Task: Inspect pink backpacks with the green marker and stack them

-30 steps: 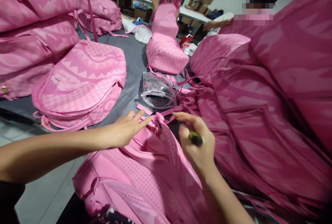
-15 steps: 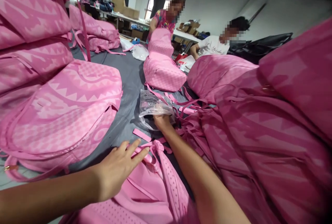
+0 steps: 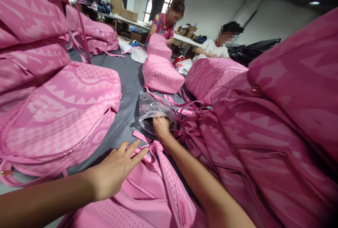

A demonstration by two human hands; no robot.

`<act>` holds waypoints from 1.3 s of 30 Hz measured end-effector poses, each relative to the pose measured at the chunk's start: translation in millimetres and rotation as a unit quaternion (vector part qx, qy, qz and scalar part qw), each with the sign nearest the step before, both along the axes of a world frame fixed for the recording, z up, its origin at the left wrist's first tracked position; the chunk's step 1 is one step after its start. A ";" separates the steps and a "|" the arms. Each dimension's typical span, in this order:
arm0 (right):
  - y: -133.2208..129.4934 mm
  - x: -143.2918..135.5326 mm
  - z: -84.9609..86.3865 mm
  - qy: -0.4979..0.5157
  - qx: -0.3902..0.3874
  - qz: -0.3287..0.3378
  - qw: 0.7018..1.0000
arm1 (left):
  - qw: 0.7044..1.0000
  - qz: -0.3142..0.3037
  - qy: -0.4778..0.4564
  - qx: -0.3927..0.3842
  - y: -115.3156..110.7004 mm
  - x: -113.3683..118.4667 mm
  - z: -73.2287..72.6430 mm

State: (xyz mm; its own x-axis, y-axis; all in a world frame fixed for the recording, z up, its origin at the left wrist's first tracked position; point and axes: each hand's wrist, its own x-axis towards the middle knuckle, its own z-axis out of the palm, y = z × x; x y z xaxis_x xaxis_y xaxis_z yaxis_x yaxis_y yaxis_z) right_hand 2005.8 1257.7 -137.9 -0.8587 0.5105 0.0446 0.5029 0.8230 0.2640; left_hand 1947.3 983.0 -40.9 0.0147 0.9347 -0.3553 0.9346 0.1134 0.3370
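Note:
My left hand (image 3: 120,166) lies with its fingers spread on the top of a pink backpack (image 3: 148,199) directly in front of me, near its carry handle and dotted shoulder straps. At the mouth of a clear plastic bag (image 3: 153,104), my right hand (image 3: 161,127) has its fingers curled. Its fingertips are hidden, and what it holds cannot be made out; a small green spot shows beside it inside the bag. Just before the bag's opening lies a short pink strap (image 3: 142,136) on the dark grey cloth.
Pink backpacks are stacked at left (image 3: 29,51), with one patterned backpack (image 3: 71,108) lying flat. More backpacks (image 3: 250,143) crowd the right side, their straps trailing near the clear bag. Checkered backpacks (image 3: 163,74) stand ahead. Two people (image 3: 163,23) are across the table.
My right hand has drawn back toward me, partly out of the clear bag, and more of it shows. My left hand stays spread on the backpack. The view has shifted slightly.

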 end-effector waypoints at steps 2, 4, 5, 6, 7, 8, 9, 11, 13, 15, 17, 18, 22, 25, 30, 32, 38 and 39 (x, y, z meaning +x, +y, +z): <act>0.7 4.1 5.5 -0.011 0.011 -0.018 1.000 | 1.000 0.001 -0.004 0.013 -2.0 -1.0 -5.4; 2.0 8.4 9.9 -0.026 0.010 -0.024 0.999 | 1.000 0.004 -0.006 0.029 -2.7 -2.2 -11.6; 2.4 10.8 11.6 -0.034 0.007 -0.022 0.999 | 0.999 0.003 -0.005 0.041 -2.6 -2.7 -14.5; 2.6 13.4 13.1 -0.041 0.003 -0.020 0.999 | 0.998 0.002 -0.002 0.055 -2.4 -3.2 -17.0; 2.5 16.3 14.4 -0.045 0.001 -0.018 0.999 | 0.998 0.001 0.003 0.068 -2.2 -3.6 -18.9; 2.0 19.6 15.7 -0.045 0.001 -0.018 0.999 | 0.997 0.000 0.008 0.079 -1.9 -3.9 -20.1; 1.2 22.9 17.1 -0.042 0.005 -0.020 0.999 | 0.996 -0.001 0.013 0.084 -1.7 -4.0 -20.5; -1.7 29.2 20.0 -0.028 0.017 -0.024 0.999 | 0.997 0.000 0.018 0.081 -1.6 -3.8 -19.2; -6.2 34.0 22.4 -0.014 0.026 -0.018 0.999 | 0.997 -0.001 0.017 0.076 -2.0 -2.9 -16.1; -11.8 36.9 23.4 -0.008 0.025 -0.006 1.000 | 0.997 0.000 0.014 0.072 -2.7 -1.8 -12.2; -17.2 39.2 23.4 -0.007 0.020 -0.001 1.000 | 0.998 0.000 0.013 0.069 -3.5 -0.8 -8.6; -19.5 40.6 23.2 -0.008 0.016 0.000 1.000 | 0.997 0.000 0.014 0.070 -3.9 -0.4 -7.1; -24.1 49.9 23.7 -0.023 -0.003 -0.010 1.000 | 0.998 0.001 0.013 0.069 -5.0 0.0 -3.0; -24.8 56.7 25.4 -0.032 -0.009 -0.046 0.998 | 0.998 0.004 0.010 0.062 -5.3 0.2 -2.4; -35.6 53.5 20.0 -0.058 -0.048 -0.043 0.996 | 0.998 0.001 0.017 0.063 -5.8 1.0 -2.7; -40.9 49.7 14.2 -0.069 -0.087 -0.020 0.994 | 0.998 0.003 0.021 0.063 -6.0 1.1 -2.6; -33.3 52.3 12.8 0.033 -0.180 -0.037 0.982 | 0.998 0.006 0.006 0.067 -5.3 0.4 -2.8; -31.8 54.7 17.8 0.070 -0.190 -0.045 0.978 | 0.998 0.009 0.002 0.069 -5.4 -0.1 -3.2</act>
